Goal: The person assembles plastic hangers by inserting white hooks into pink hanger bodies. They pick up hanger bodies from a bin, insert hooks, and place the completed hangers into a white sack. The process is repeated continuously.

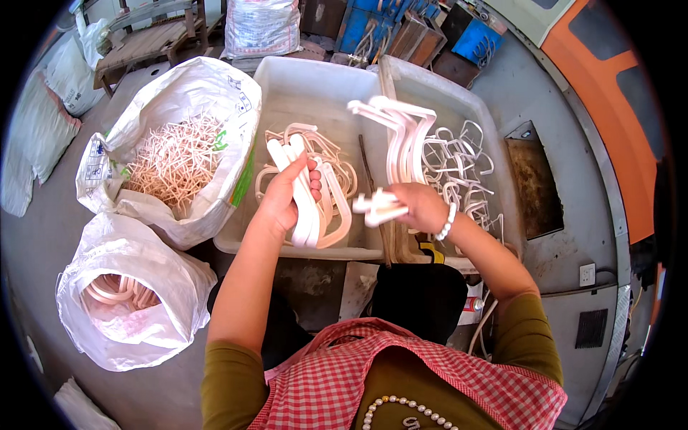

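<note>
My left hand (287, 195) is closed round a few thick, pale pink plastic handles (307, 215). They hang over a loose heap of similar curved handles (347, 179) in the left tub. To its right, my right hand (423, 208) is closed on a bunch of bent, pale plastic handles (408, 140), held above the divide between the tubs. Their angled tops rise beyond the hand, and blurred ends stick out to its left. The fingers of my right hand are partly hidden.
The left white tub (315, 75) adjoins a right tub (487, 118) holding tangled white bent pieces (466, 165). At left, a woven sack (240, 93) holds thin pale sticks (179, 158). Nearer stands a white sack (143, 344) with curved pieces. An orange machine (609, 107) is at right.
</note>
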Motion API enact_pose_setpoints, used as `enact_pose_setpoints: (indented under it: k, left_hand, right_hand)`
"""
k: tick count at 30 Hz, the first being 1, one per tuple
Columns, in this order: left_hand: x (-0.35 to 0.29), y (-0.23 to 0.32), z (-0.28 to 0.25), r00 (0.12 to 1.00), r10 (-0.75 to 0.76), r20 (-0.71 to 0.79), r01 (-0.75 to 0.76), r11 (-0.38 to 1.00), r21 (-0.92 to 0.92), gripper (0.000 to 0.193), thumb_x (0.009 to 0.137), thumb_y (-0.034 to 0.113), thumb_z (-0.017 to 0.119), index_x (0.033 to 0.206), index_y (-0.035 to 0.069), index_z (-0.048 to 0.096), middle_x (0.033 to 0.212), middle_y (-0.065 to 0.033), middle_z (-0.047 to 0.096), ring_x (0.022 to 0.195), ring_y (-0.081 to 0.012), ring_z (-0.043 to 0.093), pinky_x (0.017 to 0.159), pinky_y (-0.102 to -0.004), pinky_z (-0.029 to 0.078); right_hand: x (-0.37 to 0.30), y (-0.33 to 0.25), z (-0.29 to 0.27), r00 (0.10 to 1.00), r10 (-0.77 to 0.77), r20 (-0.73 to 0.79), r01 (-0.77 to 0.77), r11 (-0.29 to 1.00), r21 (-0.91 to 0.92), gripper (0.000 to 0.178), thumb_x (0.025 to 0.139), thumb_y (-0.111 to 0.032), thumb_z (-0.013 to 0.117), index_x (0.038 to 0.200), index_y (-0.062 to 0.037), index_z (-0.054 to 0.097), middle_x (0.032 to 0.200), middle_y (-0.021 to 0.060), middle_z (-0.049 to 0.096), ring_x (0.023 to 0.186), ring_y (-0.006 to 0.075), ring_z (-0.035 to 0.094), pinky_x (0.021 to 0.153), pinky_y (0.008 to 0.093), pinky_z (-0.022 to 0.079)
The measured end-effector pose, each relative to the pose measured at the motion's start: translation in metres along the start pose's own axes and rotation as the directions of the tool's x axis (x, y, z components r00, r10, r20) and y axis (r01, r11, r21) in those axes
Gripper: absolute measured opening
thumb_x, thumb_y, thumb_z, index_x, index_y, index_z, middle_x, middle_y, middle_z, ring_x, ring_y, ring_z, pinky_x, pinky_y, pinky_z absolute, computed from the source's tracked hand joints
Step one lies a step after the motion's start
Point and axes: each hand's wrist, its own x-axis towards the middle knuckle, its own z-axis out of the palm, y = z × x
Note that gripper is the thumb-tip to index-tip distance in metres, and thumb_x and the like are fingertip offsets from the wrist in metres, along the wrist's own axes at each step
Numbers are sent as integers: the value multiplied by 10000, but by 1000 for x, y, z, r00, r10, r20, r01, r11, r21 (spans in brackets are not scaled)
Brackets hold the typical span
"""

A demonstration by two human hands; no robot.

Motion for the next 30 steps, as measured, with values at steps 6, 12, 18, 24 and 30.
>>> enact_pose_setpoints:
  k: [6, 12, 18, 24, 30]
  left_hand:
    - [-13, -5, 17, 969, -93, 231, 105, 994, -39, 775, 881, 706, 361, 1100, -11, 558, 927, -173, 623, 694, -200, 608, 532, -263, 506]
    - [-32, -32, 20, 838, -186, 512, 255, 965, -67, 888, 837, 739, 394, 1372, 30, 377, 1116, -370, 546, 866, -350, 668, 657, -376, 591]
    - [-59, -52, 35, 803, -197, 563, 176, 980, 92, 928, 700, 568, 704, 1391, 52, 360, 1181, -278, 559, 1027, -343, 618, 823, -407, 540]
    - [-69, -52, 37, 884, -286, 369, 205, 948, 242, 699, 691, 215, 751, 1278, -34, 466, 1131, -224, 599, 956, -292, 651, 834, -349, 565]
    - [-75, -61, 45, 734, -268, 624, 283, 956, 78, 663, 764, 212, 708, 1306, -58, 439, 1196, -239, 576, 1033, -297, 632, 911, -383, 526]
  right_hand:
    - [14, -6, 6, 747, -664, -40, 566, 666, -486, 137, 723, -127, 570, 858, -132, 547, 764, 1, 532, 790, 186, 578, 762, 312, 449]
    - [39, 16, 51, 692, -717, 83, 676, 604, -422, 161, 725, -154, 591, 881, -135, 558, 776, 11, 544, 785, 196, 562, 817, 334, 450]
    - [59, 16, 101, 768, -614, -183, 585, 788, -190, 197, 786, -221, 554, 964, -138, 549, 886, 22, 552, 861, 206, 542, 861, 355, 430]
    - [68, 16, 112, 938, -267, -223, 294, 951, 95, 251, 800, -258, 546, 1016, -129, 530, 941, 31, 531, 912, 205, 520, 892, 355, 407]
    - [70, 13, 118, 980, -52, -193, 102, 959, 263, 308, 815, -294, 539, 1067, -120, 511, 996, 40, 509, 962, 204, 498, 924, 356, 385]
